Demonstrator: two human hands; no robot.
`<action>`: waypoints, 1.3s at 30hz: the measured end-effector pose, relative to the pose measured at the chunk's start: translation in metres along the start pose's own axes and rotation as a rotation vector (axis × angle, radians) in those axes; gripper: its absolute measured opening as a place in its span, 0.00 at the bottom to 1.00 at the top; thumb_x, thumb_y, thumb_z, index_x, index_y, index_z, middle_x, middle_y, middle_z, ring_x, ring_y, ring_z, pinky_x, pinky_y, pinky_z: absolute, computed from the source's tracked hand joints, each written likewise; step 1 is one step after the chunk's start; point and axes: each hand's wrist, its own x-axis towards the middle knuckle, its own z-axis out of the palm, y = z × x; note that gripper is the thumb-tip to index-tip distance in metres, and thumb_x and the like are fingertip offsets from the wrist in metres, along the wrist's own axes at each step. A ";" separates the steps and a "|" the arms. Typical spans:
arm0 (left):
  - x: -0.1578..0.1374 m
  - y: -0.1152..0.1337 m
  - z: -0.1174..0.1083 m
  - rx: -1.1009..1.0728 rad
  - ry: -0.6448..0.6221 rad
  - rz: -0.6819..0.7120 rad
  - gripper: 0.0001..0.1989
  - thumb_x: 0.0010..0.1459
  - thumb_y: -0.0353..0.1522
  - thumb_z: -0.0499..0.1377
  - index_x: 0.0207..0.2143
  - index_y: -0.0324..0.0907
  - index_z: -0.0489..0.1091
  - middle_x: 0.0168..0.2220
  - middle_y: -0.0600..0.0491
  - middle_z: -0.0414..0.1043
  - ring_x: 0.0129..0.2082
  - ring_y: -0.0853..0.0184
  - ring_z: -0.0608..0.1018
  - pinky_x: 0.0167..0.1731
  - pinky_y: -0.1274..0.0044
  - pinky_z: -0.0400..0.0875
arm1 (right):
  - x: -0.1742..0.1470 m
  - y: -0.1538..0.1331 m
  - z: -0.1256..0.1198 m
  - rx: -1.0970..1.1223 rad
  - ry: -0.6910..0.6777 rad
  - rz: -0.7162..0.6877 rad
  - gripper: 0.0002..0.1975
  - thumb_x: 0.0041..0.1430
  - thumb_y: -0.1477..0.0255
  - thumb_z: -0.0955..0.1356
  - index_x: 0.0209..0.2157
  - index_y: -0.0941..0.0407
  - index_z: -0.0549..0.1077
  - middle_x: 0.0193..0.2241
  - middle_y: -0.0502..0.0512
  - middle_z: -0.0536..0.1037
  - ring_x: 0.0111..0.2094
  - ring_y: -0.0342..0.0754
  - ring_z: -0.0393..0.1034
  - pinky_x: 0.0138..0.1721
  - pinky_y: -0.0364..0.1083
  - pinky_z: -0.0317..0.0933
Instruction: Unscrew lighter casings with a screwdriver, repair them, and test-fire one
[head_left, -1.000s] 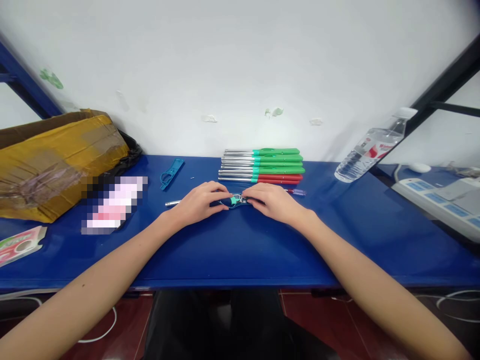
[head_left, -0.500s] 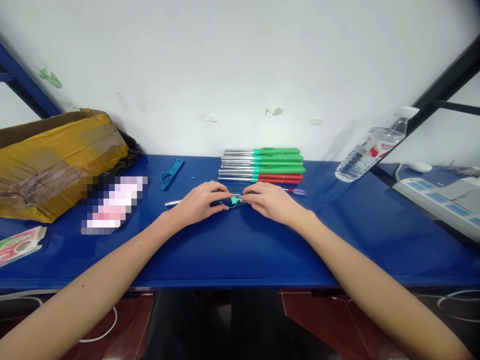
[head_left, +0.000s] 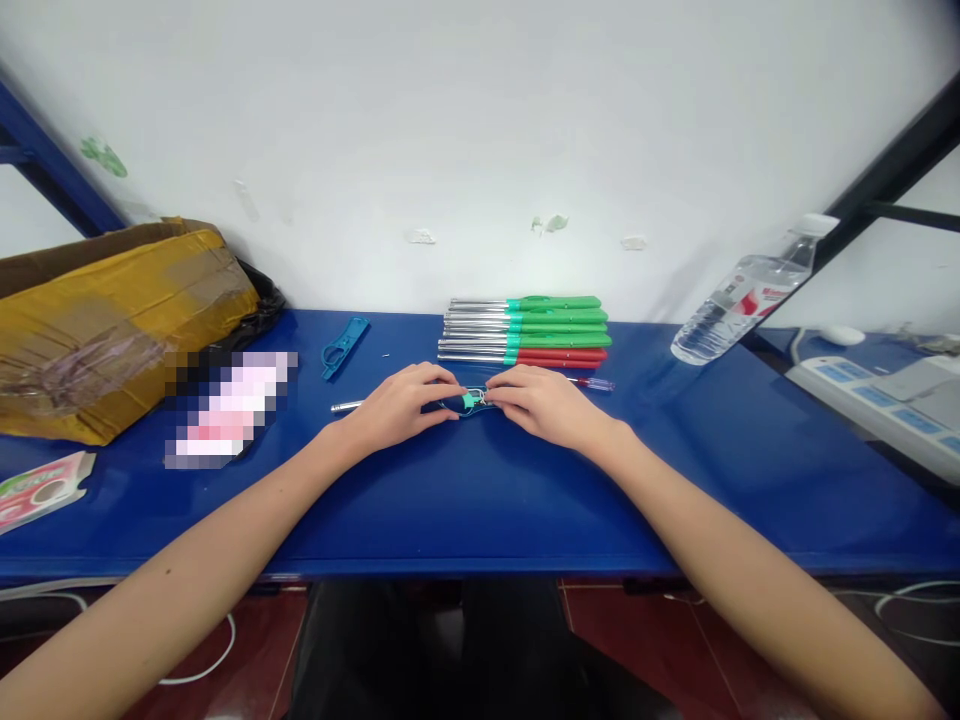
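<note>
Steadying the open handle (head_left: pixel 472 401) near mid-length of the table (head_left: pixel 480 500), between both hands. Left hand (head_left: pixel 403 402) is clamped around the half nearer the metal tube (head_left: pixel 346 407), thumb and fingers on opposite sides. Right hand (head_left: pixel 546 402) has fingertips bunched at the other end; can't tell if they pinch anything. Main risk: wires (head_left: pixel 482 396) sit exposed in the gap, so a sideways tug could pull one loose. If the left grip slackens, the handle may twist. Screwdriver (head_left: pixel 598 384) lies just beyond the right hand; a knock could roll it.
</note>
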 end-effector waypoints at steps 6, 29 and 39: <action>0.000 0.000 0.000 -0.016 0.005 -0.001 0.14 0.64 0.37 0.59 0.50 0.44 0.73 0.47 0.47 0.73 0.46 0.60 0.75 0.46 0.68 0.71 | 0.000 -0.001 0.001 0.008 -0.004 0.006 0.13 0.66 0.74 0.63 0.45 0.56 0.78 0.46 0.60 0.79 0.44 0.53 0.73 0.46 0.53 0.69; 0.001 0.000 -0.001 -0.083 -0.001 -0.060 0.15 0.64 0.40 0.58 0.49 0.44 0.75 0.46 0.47 0.73 0.45 0.60 0.76 0.45 0.68 0.72 | -0.002 0.005 -0.006 0.010 0.018 0.055 0.13 0.66 0.72 0.63 0.43 0.56 0.79 0.46 0.61 0.77 0.45 0.54 0.71 0.47 0.56 0.68; 0.000 -0.001 0.001 -0.094 -0.041 -0.099 0.16 0.64 0.41 0.58 0.51 0.45 0.74 0.47 0.47 0.73 0.47 0.60 0.75 0.47 0.69 0.71 | -0.001 0.002 -0.007 0.060 0.014 0.107 0.13 0.67 0.70 0.62 0.46 0.58 0.76 0.46 0.62 0.77 0.46 0.55 0.71 0.49 0.56 0.67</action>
